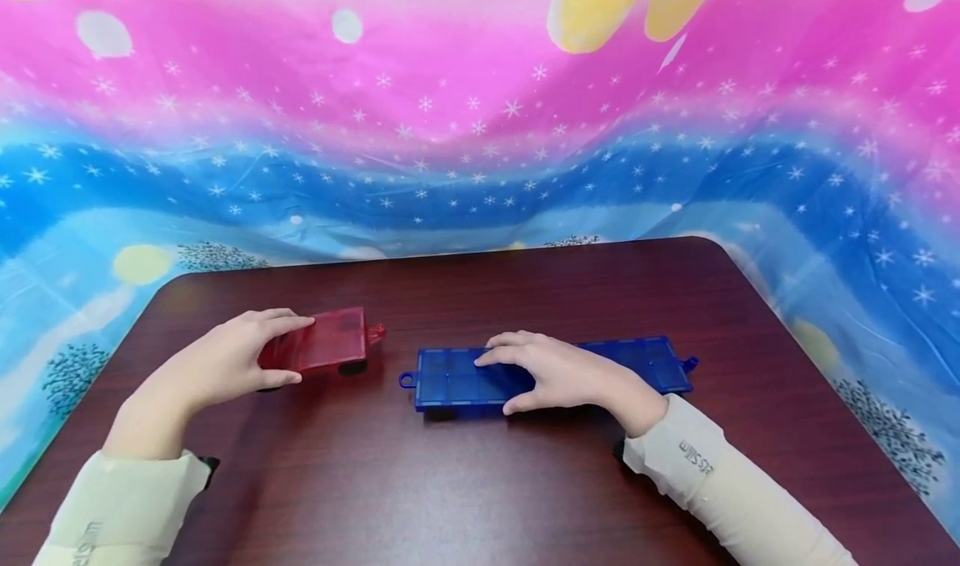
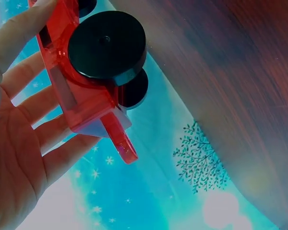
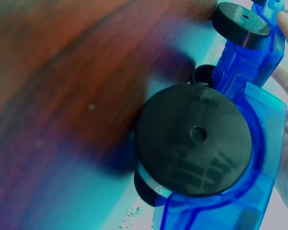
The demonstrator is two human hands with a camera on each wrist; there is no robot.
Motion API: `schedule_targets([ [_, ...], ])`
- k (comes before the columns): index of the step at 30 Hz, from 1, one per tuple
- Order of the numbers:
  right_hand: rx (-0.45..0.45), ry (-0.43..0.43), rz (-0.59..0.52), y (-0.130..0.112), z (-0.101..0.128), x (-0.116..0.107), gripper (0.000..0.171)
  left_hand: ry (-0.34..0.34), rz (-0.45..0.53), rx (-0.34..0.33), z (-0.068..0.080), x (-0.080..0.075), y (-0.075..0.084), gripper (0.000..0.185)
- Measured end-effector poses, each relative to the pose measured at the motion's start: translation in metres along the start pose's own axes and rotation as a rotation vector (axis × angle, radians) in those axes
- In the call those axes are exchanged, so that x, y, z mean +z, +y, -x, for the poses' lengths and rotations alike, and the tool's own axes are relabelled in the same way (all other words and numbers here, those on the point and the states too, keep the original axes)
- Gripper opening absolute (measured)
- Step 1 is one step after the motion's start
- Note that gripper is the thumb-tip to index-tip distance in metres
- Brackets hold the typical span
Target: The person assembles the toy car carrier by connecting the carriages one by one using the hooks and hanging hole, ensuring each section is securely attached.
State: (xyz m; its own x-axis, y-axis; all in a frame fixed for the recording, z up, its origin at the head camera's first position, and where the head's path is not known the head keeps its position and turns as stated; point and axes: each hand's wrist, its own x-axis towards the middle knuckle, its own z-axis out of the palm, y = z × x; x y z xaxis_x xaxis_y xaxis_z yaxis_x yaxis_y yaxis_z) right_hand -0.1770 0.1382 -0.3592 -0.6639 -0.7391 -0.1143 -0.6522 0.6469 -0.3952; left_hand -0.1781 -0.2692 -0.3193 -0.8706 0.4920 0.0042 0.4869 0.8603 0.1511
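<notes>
A short translucent red toy wagon (image 1: 333, 338) with black wheels (image 2: 108, 45) is at the left of the table. My left hand (image 1: 217, 362) grips its left end, thumb at the near side and fingers over the far side. A small red hitch (image 1: 377, 331) sticks out to the right, facing the blue wagon across a gap. The longer translucent blue toy wagon (image 1: 450, 377) lies to the right, with a ring hitch (image 1: 407, 379) at its left end. Around its middle my right hand (image 1: 562, 373) holds it between thumb and fingers. Black wheels (image 3: 194, 139) show beneath it.
Both wagons are over a dark reddish-brown table (image 1: 420, 491) with rounded far corners. Behind and beside it hangs a pink and blue cloth (image 1: 450, 132) with snowflakes. Pale sleeves cover both forearms, and a dark strap piece (image 1: 210, 470) shows by the left cuff.
</notes>
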Motion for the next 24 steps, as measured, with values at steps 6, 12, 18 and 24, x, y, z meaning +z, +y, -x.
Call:
schedule_targets([
  [6, -0.011, 0.003, -0.005, -0.002, -0.001, -0.001, 0.06, -0.004, -0.003, -0.018, 0.018, 0.001, 0.01, 0.073],
  [12, -0.012, 0.003, -0.009, -0.002, -0.001, 0.0, 0.06, -0.039, -0.005, -0.037, 0.026, 0.009, 0.018, 0.072],
  [18, -0.016, 0.0, -0.007, -0.001, -0.002, 0.001, 0.06, -0.071, 0.004, -0.026, 0.026, 0.016, 0.026, 0.07],
  [24, -0.02, 0.006, -0.011, -0.001, -0.004, 0.001, 0.061, -0.071, 0.01, -0.003, 0.025, 0.018, 0.033, 0.07],
])
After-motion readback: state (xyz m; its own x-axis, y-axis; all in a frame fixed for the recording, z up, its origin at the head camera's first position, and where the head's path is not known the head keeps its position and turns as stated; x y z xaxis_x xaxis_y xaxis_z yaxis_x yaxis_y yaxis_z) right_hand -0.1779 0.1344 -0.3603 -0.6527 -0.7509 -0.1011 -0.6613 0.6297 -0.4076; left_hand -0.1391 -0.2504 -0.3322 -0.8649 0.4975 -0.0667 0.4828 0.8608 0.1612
